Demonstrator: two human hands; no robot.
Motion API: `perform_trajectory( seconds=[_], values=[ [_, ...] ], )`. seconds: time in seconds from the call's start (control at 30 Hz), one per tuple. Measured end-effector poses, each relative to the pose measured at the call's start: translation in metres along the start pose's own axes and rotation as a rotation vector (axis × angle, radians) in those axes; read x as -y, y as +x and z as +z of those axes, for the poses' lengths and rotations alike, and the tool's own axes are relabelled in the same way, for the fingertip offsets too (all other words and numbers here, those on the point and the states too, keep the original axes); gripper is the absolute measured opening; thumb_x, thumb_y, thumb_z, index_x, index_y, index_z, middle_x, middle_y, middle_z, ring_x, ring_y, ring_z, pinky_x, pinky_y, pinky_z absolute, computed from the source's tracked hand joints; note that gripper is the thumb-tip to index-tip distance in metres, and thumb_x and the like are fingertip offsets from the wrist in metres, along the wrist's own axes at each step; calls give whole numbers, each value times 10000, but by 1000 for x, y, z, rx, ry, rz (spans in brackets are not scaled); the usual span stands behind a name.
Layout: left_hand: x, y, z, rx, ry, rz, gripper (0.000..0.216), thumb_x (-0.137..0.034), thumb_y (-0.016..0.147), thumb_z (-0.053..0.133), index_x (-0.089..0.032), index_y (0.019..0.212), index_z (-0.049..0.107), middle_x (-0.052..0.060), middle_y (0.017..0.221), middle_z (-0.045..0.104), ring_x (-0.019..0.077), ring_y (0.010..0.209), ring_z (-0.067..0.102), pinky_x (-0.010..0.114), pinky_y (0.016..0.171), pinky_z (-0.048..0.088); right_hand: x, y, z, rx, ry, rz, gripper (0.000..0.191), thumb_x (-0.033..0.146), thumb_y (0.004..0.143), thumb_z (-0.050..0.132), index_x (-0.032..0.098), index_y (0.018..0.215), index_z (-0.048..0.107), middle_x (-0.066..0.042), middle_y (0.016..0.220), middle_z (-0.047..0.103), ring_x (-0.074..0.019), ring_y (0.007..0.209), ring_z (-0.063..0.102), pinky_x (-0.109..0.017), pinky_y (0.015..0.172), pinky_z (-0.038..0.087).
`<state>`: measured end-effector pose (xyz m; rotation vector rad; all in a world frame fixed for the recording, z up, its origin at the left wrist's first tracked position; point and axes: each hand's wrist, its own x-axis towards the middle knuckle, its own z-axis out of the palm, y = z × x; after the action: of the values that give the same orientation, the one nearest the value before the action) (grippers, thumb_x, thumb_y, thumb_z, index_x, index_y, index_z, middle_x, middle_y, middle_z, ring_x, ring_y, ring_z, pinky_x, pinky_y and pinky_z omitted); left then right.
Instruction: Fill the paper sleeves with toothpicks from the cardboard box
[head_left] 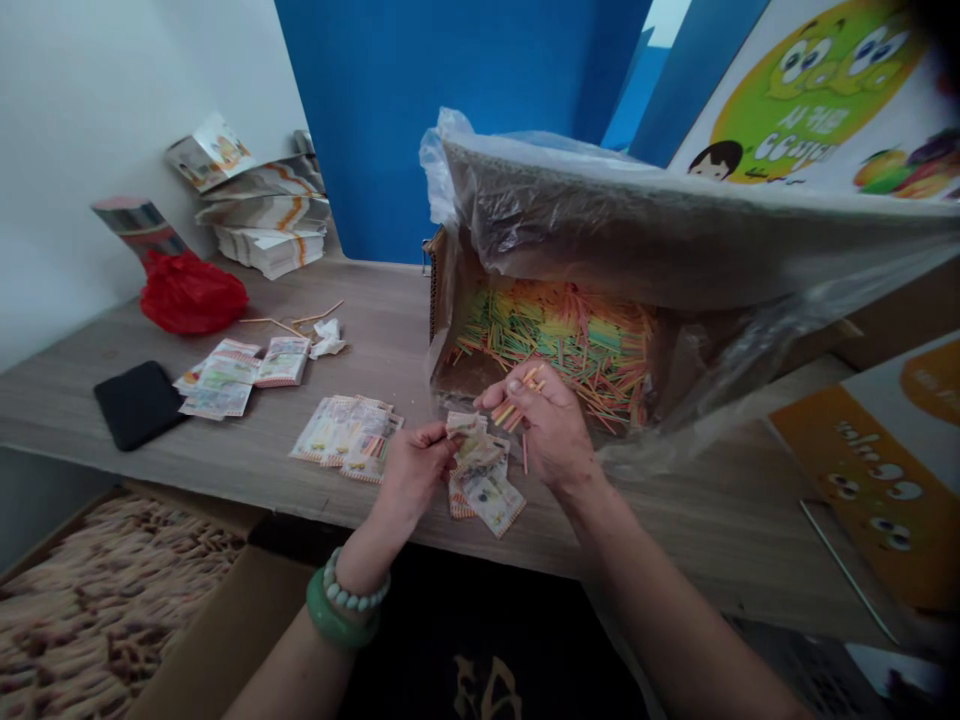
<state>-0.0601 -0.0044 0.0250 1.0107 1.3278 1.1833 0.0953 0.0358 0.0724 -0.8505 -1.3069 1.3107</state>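
My left hand (415, 468) pinches the edge of a small printed packet (472, 445), held over a loose stack of like packets (496, 502) on the table. My right hand (556, 425) is closed around several thin candy-coloured sticks (511, 408), their ends showing past the thumb. One more pink stick (525, 452) points down just below that hand. Behind it, a cardboard box lined with clear plastic (540, 225) lies open toward me, with a heap of yellow, green, orange and pink sticks (559, 335) inside. Left of my left hand are filled packets (346, 436) in an overlapping row.
Farther left on the table (375, 345) are more packets (221, 378), a black phone (139, 403), a red plastic bag (193, 292), crumpled tissue (328, 338) and stacked printed packaging (266, 225). A box (112, 600) full of small pieces stands below left. Printed cartons (885, 460) stand at right.
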Motion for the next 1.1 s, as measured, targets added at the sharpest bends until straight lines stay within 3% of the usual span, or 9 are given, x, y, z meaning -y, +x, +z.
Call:
perform_trajectory(
  seconds=[0.1, 0.3, 0.5, 0.6, 0.7, 0.77, 0.93, 1.1],
  values=[
    [-2, -2, 2, -44, 101, 22, 227, -335, 708, 672, -190, 544, 616, -46, 433, 461, 90, 407, 393, 223, 408, 277, 8, -1, 17, -26, 28, -74, 183, 427, 912, 527, 270, 886, 436, 21, 771, 656, -186, 857, 680, -362, 809, 516],
    [-20, -8, 3, 33, 79, -39, 189, -271, 698, 679, -185, 547, 603, -56, 426, 460, 78, 386, 377, 222, 408, 271, 0, -4, 31, -11, 46, -192, 128, 382, 948, 512, 268, 908, 469, 10, 826, 681, -189, 952, 685, -409, 938, 496],
    [-27, -12, 2, 180, -13, -62, 183, -345, 728, 717, -175, 665, 696, -36, 490, 522, 94, 426, 438, 233, 445, 346, -19, -9, 18, 93, -32, -61, 119, 353, 932, 559, 254, 870, 539, -22, 909, 724, -201, 1143, 627, -418, 1007, 465],
    [-20, -8, 6, 213, -62, 17, 191, -364, 756, 713, -180, 711, 735, -21, 550, 565, 105, 501, 462, 237, 494, 363, -22, -7, 11, 145, -53, -1, 120, 355, 919, 568, 250, 863, 587, -40, 1077, 735, -202, 1250, 569, -433, 1054, 428],
    [-14, -1, 11, 207, -155, 114, 171, -356, 751, 732, -189, 730, 760, 13, 708, 671, 142, 701, 566, 255, 651, 440, -23, -3, 4, 195, -85, 19, 102, 337, 880, 606, 247, 853, 647, -42, 1206, 705, -212, 1252, 570, -454, 1084, 398],
    [-12, 2, 13, 214, -254, 74, 181, -365, 736, 754, -187, 766, 772, 27, 764, 702, 162, 778, 598, 278, 726, 458, -22, -1, 1, 225, -104, 67, 99, 339, 848, 643, 246, 855, 677, -50, 1272, 679, -226, 1239, 582, -462, 1077, 406],
    [-12, 1, 15, 248, -505, -137, 241, -341, 694, 806, -166, 856, 774, 35, 756, 708, 137, 674, 601, 261, 658, 453, -22, -1, -3, 164, -94, 69, 297, 392, 850, 664, 316, 1137, 682, -34, 1279, 669, -215, 1219, 592, -423, 1036, 458],
    [-9, 3, 11, 173, -609, -124, 209, -277, 653, 827, -166, 818, 764, 4, 713, 684, 103, 619, 574, 226, 613, 440, -25, -6, -4, 201, -218, -29, 184, 386, 878, 627, 304, 985, 752, -23, 1226, 702, -213, 1215, 603, -426, 1096, 405]
  ],
)
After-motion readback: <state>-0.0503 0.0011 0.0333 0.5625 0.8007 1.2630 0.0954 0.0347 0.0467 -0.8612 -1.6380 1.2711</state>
